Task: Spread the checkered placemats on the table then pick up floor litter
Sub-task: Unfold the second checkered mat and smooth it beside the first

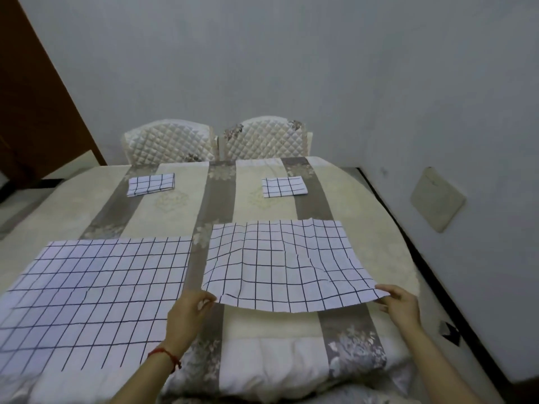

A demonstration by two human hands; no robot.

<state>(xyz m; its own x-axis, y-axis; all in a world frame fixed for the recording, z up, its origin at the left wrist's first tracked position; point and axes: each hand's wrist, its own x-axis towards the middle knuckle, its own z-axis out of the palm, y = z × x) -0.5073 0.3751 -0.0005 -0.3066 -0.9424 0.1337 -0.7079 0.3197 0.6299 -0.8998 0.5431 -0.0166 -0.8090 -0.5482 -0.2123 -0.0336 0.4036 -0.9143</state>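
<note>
Head view: your left hand and right hand each pinch a near corner of the right placemat, its near edge lifted off the table. The left placemat lies flat beside it.

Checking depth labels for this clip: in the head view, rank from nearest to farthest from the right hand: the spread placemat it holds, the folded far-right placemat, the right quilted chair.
1. Spread white checkered placemat, near right, pinched by the right hand.
2. Folded checkered placemat, far right on the table.
3. Cream quilted chair, behind the table's far edge.
</note>
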